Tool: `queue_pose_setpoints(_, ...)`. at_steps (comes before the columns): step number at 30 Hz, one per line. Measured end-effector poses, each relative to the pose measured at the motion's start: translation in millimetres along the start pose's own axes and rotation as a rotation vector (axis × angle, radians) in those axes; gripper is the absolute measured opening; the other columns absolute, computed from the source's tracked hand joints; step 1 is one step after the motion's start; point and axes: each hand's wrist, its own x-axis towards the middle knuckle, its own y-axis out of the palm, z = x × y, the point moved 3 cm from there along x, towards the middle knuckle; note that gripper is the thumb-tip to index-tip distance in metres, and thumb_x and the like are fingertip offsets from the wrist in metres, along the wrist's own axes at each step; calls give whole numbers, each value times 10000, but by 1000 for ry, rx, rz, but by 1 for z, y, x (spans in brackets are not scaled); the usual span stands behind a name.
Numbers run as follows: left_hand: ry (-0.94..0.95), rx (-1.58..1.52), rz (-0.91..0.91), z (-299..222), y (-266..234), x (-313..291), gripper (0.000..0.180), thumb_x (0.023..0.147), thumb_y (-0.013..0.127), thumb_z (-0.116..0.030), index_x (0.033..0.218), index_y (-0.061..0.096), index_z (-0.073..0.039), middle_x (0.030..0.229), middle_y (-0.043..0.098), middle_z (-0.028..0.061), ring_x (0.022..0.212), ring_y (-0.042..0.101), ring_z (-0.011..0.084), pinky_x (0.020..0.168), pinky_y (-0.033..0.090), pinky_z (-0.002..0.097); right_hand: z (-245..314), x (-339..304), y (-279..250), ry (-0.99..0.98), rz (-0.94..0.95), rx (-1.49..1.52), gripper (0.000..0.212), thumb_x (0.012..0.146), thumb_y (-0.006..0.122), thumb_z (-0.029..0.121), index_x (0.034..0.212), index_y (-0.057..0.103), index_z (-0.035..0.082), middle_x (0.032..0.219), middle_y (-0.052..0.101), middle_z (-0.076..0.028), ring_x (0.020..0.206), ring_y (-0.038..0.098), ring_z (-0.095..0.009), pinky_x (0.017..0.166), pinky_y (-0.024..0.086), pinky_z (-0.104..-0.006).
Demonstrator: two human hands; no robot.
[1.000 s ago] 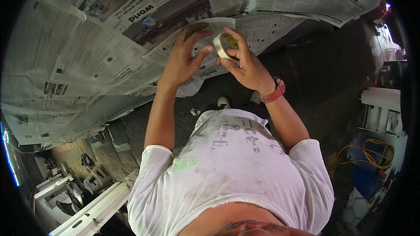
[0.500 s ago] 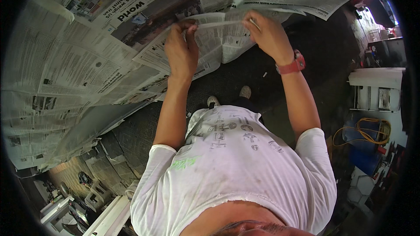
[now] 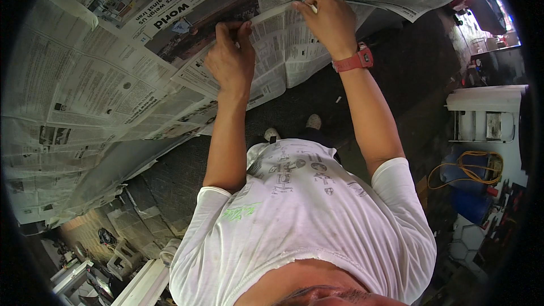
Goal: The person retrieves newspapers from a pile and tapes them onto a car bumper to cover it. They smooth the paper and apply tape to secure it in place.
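The left hand (image 3: 231, 61) and right hand (image 3: 333, 24) pinch the masking tape (image 3: 273, 13) in their fingers; best pressed down taut along the newspaper (image 3: 271, 45) edge.

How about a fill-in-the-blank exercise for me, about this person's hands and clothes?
Of the left hand and the right hand, the ____ one overlaps the dark photograph on the newspaper.
The pale strip between them is higher in the picture at its ____ end.
The watch is coloured ____.
The shirt bears a bright ____ scrawl.
Missing words: left; right; red; green.
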Motion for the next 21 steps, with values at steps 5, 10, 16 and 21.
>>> queue_pose_setpoints(5,33,85,-84,2,8,-3,272,1016,816,-264,1037,639,-58,856,815,99,673,798,207,545,567,333,6,5,2,55,17,-15,338,972,811,427,912,793,95,736,750,-111,686,750,-317,651,559,-425)
queue_pose_setpoints(10,-240,-335,-275,1,13,-9,278,975,857,-205,1035,630,-57,849,752,106,727,797,204,602,565,300,6,3,5,89,23,41,319,969,812,412,912,800,99,762,764,-116,696,753,-331,669,567,-426)
queue_pose_setpoints(16,399,-37,-38,-28,46,-24,554,1002,764,-208,1493,565,-47,1409,662,223,1368,616,386,1091,475,567,5,2,6,127,43,67,285,978,794,383,943,792,100,784,771,-124,729,761,-355,695,581,-447)
queue_pose_setpoints(21,300,156,202,-33,100,-26,717,1044,677,-313,1708,438,-185,1821,224,199,1681,98,489,1274,147,766,5,-2,1,45,24,68,227,1013,737,316,971,775,97,775,770,-131,730,767,-367,680,584,-474)
